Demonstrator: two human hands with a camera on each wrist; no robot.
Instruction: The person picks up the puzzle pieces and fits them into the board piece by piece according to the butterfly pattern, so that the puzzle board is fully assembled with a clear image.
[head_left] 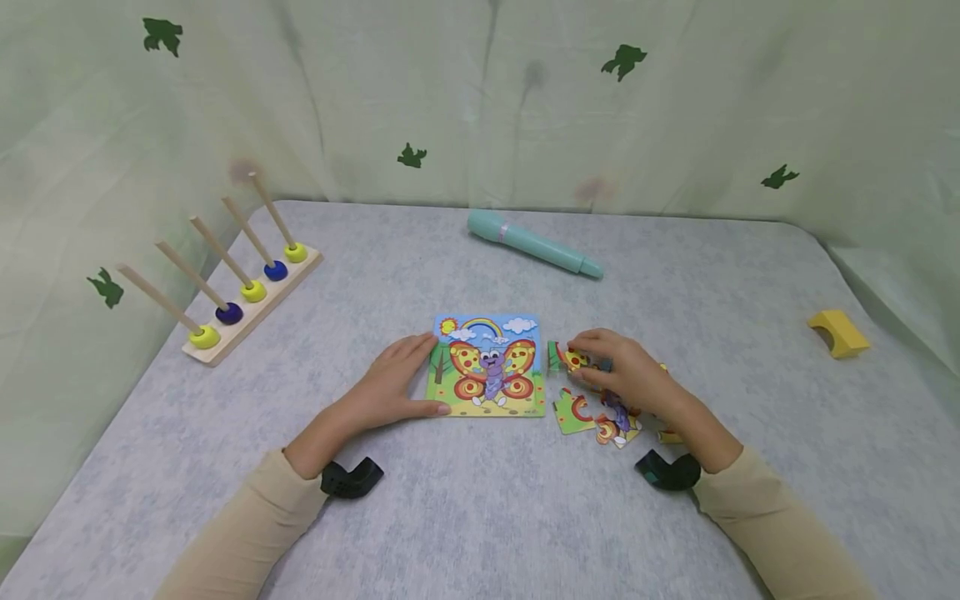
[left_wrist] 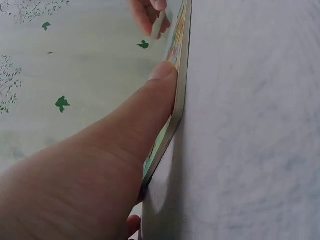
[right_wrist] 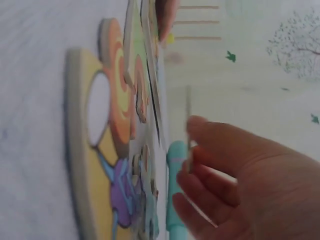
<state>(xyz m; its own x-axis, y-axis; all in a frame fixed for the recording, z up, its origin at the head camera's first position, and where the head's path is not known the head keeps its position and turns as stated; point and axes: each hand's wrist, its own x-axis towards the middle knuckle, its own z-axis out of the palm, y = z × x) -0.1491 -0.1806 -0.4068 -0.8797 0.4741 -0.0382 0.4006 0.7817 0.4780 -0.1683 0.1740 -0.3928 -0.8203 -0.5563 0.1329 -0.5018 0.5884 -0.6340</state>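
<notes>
While the left hand (head_left: 386, 379) steadies the butterfly board (head_left: 489, 371) at the centre of the frame, the right hand (head_left: 622, 367) pinches one piece (head_left: 558, 357) just beside it. The left grip is loose: fingers lie along the board's left edge, thumb on its lower left corner. The right grip is closed on the piece between thumb and fingers.

The step in hand looks like choosing and bringing over a piece; nothing appears laid on the board yet. The next move probably calls for turning the piece to match the printed wing, then lowering it flat. More pieces (head_left: 573, 415) lie on the surface (head_left: 495, 517) right of centre.

Several of these are partly covered by the right hand and forearm, so their number is unclear. In the right wrist view the held piece shows almost edge-on, and its printed face cannot be read there. The left wrist view shows the board only as a thin slant, with most of the left fingers hidden or cut off.
</notes>
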